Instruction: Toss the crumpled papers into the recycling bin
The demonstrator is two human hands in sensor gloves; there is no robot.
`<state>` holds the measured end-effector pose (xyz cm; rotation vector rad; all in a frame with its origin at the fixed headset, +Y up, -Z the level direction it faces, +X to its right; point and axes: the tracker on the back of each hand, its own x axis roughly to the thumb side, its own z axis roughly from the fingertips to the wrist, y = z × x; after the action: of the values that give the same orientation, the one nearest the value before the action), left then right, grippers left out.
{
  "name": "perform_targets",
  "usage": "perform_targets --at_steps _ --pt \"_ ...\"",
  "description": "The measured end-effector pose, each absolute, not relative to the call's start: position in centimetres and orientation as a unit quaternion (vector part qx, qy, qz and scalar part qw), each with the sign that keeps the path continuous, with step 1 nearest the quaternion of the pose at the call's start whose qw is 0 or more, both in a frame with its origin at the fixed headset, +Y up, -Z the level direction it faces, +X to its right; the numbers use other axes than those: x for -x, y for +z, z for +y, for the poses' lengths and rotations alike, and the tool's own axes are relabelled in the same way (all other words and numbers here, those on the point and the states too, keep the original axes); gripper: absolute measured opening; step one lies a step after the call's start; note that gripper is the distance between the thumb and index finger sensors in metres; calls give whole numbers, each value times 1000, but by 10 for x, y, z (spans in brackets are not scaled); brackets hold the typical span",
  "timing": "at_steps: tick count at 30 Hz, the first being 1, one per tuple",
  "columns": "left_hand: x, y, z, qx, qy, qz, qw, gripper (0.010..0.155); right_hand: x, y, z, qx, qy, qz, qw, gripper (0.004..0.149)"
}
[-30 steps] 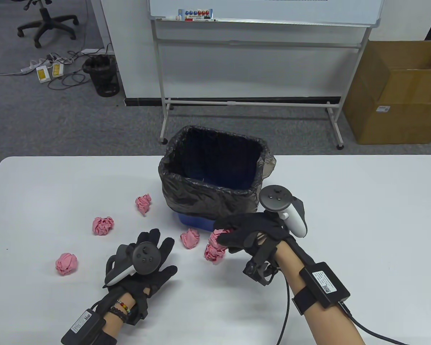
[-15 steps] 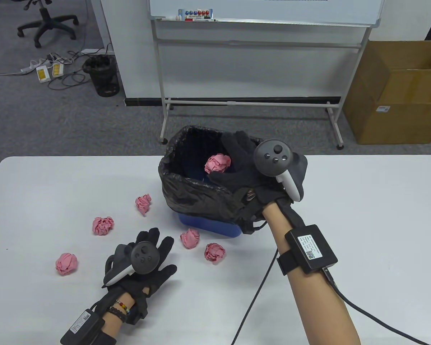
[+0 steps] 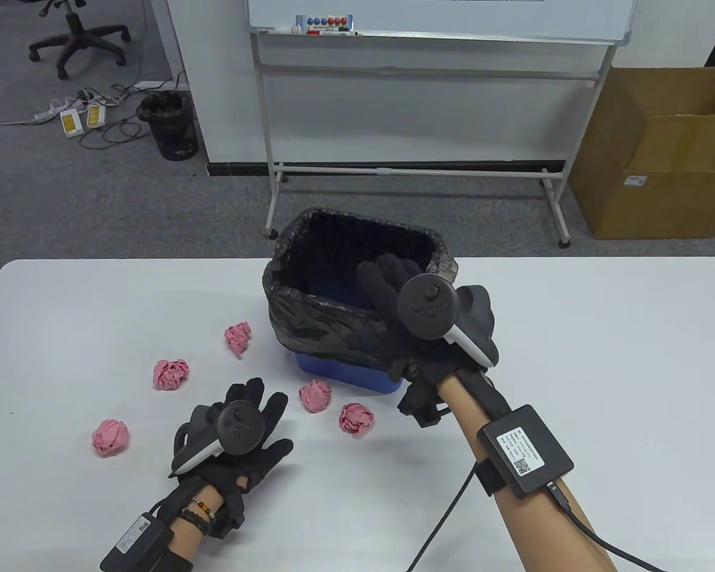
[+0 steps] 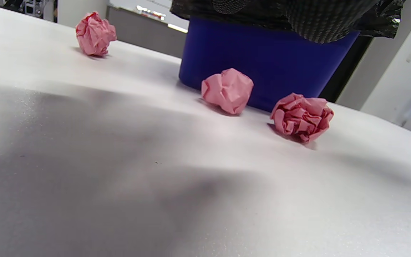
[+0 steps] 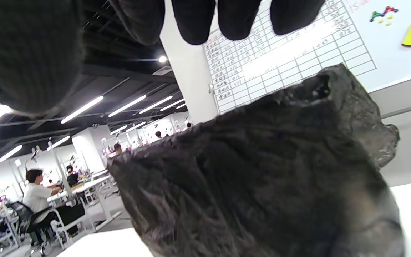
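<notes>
A blue recycling bin lined with a black bag stands mid-table. Several pink crumpled papers lie on the table to its left and front: one near the bin, one further left, one far left, and two in front. The front two also show in the left wrist view. My right hand is over the bin's near right rim, fingers spread and empty. My left hand lies flat on the table, fingers spread, empty, just left of the front papers.
The white table has its far edge just behind the bin. Beyond it stand a whiteboard on a wheeled stand, a cardboard box at right and a small black floor bin at left.
My right hand lifted a pink paper from the table to over the bin and let it go. The paper is out of sight and the hand has drawn back toward the near rim. The left hand stayed still.
</notes>
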<state>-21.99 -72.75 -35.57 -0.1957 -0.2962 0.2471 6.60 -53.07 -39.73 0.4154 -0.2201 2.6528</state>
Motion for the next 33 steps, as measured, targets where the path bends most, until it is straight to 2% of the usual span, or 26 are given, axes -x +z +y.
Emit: perform_targets --at_steps 8,11,16,33 --pt "220 -355 -728 97 122 -146 977 79 -45 -375 -546 -208 958 -68 187 94" --pt "220 -355 -728 97 121 -145 977 80 -35 -368 -558 -216 962 -37 165 94" --pt "220 -355 -728 98 120 -146 977 80 -21 -359 -579 -245 959 -24 141 93" --pt "221 -355 -729 102 116 -142 978 80 -21 -356 -669 -233 967 44 92 94"
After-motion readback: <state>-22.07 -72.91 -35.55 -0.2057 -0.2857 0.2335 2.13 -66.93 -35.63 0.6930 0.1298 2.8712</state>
